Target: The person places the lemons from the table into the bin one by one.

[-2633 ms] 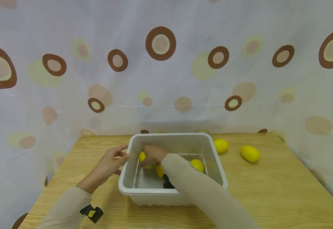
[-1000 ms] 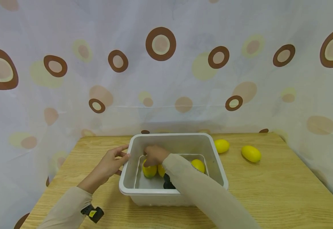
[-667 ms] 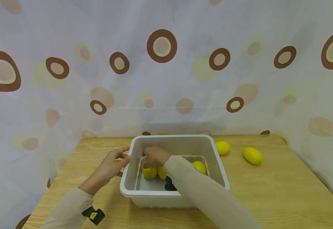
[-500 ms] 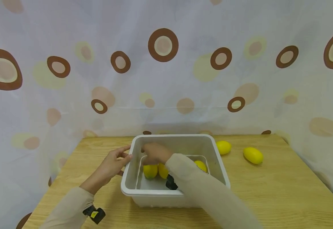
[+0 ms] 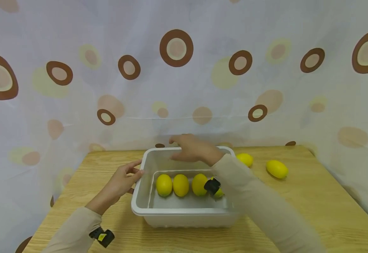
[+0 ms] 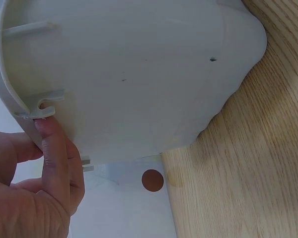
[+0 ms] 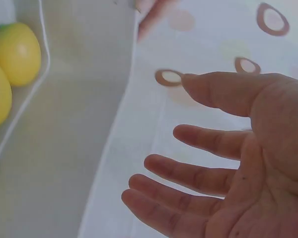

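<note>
A light grey plastic bin stands on the table with several yellow lemons in a row on its floor. The rightmost lemon is partly hidden by the right wrist's camera. My left hand grips the bin's left rim; in the left wrist view its thumb and index finger pinch the rim beside a small tab. Raised over the bin's back rim, my right hand holds nothing. The right wrist view has its thumb and fingers spread apart, with two lemons at the left edge.
Two more lemons lie on the wooden table right of the bin: one lemon close behind the right sleeve, another lemon farther right. A patterned curtain hangs behind the table's back edge.
My right hand has let go of the leftmost lemon, risen out of the bin and moved right. That lemon now sits in the row. My left hand stays at the rim.
</note>
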The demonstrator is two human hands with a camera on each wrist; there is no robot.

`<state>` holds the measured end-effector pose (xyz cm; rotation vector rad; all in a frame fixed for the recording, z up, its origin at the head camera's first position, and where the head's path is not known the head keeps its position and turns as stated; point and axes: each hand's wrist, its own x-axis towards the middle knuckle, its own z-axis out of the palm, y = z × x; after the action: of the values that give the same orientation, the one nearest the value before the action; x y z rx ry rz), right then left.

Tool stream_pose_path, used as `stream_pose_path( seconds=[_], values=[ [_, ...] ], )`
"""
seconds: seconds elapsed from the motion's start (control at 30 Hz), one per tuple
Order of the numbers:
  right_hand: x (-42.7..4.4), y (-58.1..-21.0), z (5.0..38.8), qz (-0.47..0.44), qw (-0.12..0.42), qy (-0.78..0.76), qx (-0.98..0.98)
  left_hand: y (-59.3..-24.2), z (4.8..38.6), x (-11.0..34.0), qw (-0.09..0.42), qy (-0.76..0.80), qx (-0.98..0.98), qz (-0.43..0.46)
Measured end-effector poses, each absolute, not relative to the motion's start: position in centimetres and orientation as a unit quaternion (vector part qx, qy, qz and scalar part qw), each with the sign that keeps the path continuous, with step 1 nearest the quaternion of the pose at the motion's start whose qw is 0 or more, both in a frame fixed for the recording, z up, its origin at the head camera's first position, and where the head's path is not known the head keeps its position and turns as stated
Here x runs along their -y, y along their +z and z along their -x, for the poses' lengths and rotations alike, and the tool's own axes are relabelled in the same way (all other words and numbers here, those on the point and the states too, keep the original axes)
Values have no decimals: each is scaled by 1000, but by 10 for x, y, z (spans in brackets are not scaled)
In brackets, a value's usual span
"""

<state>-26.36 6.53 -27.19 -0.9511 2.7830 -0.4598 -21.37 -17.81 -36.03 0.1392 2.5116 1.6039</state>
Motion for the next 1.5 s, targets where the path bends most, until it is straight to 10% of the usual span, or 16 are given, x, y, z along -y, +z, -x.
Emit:
stream_pose_path(
  seconds=[0.8,1.5],
  values=[
    [-251,-251,270,212,35,-151,-965,-360,213,178,84,547,-832,-52],
    [-332,-370,300,132,18,-140,-981,-363,215,178,77,542,-835,-48]
  ],
)
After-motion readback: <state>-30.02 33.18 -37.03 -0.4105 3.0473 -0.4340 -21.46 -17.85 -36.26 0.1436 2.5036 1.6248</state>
